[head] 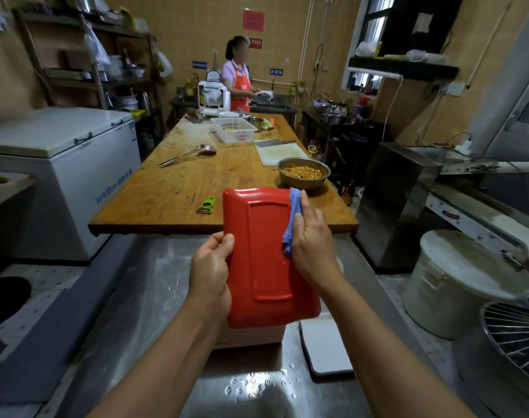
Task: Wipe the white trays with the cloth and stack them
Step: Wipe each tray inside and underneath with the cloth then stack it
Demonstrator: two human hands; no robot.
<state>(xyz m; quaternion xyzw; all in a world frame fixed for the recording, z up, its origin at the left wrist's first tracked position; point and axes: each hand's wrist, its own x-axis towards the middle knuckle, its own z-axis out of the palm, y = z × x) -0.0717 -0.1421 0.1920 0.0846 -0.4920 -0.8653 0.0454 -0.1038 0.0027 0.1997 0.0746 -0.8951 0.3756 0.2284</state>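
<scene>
The left hand point(210, 267) grips the left edge of a red tray point(266, 254), thumb curled over the rim onto the side facing the camera, and holds it up, tilted, with its ribbed underside showing. The right hand point(310, 236) presses a blue cloth point(293, 221) against the tray's right edge, with the fingers lying over the cloth and the fabric bunched beneath the palm; a fingertip reaches up past the tray's top corner. The two hands sit on opposite sides of the tray, apart from each other. Directly below the held tray is a stack of trays point(251, 336) resting on a wet steel counter point(154, 297), and only their pale edges can be seen. Just to the right of that stack a single white tray point(326, 348) lies flat on the counter, with water drops scattered in front of it. Beyond the counter stands a long wooden table point(196, 182) carrying a green peeler point(206, 205), a ladle point(187, 155), a metal bowl of chopped food point(303, 172), a white cutting board point(279, 152) and a white basket point(234, 129). At the table's far end another person in an orange apron point(239, 76) works at a sink. A white chest freezer point(61, 164) stands to the left, and a lidded white bucket point(468, 282) to the right.
</scene>
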